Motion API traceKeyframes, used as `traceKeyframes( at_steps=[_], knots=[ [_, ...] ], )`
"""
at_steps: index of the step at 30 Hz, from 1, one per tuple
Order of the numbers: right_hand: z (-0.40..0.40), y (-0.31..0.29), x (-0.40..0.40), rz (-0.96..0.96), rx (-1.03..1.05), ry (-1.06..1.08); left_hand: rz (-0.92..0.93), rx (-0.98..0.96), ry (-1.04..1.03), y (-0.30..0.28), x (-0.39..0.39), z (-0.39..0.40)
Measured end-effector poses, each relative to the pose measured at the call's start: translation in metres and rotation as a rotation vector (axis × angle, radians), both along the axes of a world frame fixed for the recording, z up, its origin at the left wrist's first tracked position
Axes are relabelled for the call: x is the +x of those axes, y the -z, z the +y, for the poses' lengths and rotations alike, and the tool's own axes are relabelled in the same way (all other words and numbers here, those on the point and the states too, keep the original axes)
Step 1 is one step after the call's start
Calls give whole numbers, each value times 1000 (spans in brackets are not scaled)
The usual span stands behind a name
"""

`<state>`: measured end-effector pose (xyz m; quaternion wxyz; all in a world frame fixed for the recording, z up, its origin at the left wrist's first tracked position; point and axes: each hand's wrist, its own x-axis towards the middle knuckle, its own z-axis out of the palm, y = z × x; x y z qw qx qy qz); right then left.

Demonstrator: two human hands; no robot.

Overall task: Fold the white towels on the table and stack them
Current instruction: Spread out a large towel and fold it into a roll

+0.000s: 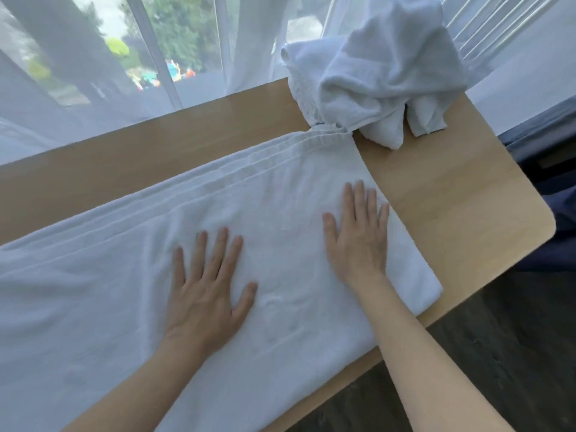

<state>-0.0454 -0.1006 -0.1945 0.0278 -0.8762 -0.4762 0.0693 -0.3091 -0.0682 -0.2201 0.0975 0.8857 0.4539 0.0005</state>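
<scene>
Across the wooden counter (467, 194) a large white towel (124, 291) lies spread flat, running off the left edge of view and ending in a folded edge at the right. On it the left hand (208, 288) presses palm down, fingers straight and spread. Just to its right the right hand (358, 235) lies flat too, fingers straight, near the towel's folded right edge. Farther right, at the counter's far corner, a crumpled heap of white towels (380, 73) touches the spread towel's far corner, before sheer curtains (93, 73).
</scene>
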Motion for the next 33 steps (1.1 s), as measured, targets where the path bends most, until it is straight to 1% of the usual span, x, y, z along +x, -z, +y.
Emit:
traceKeyframes(
  at_steps=[2,3,4,5,6,8,9,10,11,12,13,15,16,19,21,23,24,26,27,28,29,30,32,33],
  knots=[
    [29,1,-38,79,75,-328,-42,-8,12,-1,9,11],
    [41,2,-47,93,59,-500,-64,-13,29,-1,11,15],
    [52,4,-46,89,15,-593,-86,-11,42,-1,11,17],
    [64,6,-35,85,-39,-583,-108,-10,54,-1,10,17],
    [75,9,-22,78,-77,-489,-133,-11,67,-2,9,16],
    [94,8,8,69,-96,-224,-191,3,95,-4,9,15],
    [100,7,13,56,-98,-134,-212,16,111,-5,9,14],
    [102,5,7,26,-83,-88,-231,27,124,-6,9,15],
    [99,5,-8,13,-41,-88,-245,34,129,-6,9,15],
    [92,5,-27,39,8,-145,-247,39,126,-5,8,15],
    [81,7,-46,69,28,-258,-234,47,114,-4,9,15],
    [63,10,-57,65,-45,-470,-182,67,65,-2,11,15],
    [68,11,-45,57,-69,-479,-147,67,42,-2,12,16],
    [102,8,-3,45,-126,-212,-45,60,17,-3,13,17],
    [108,3,1,102,-89,-134,-11,48,7,-6,13,15],
    [83,0,-34,137,32,-175,-14,46,-2,-8,14,15],
    [59,1,-55,170,60,-219,-19,38,-3,-9,14,15],
    [1,6,-84,194,36,-360,-33,30,-8,-9,13,16],
    [-24,11,-82,154,4,-399,-39,37,-8,-9,13,15],
    [-40,17,-66,100,-14,-382,-45,35,-8,-8,13,14],
    [-51,21,-42,55,-16,-280,-53,27,-13,-6,12,13],
    [-53,21,-17,32,-20,-117,-65,25,-18,-6,13,13],
    [-48,18,20,56,-29,193,-79,18,-20,-7,14,15],
    [-45,11,18,63,-34,243,-95,10,-14,-9,12,14]
  ],
)
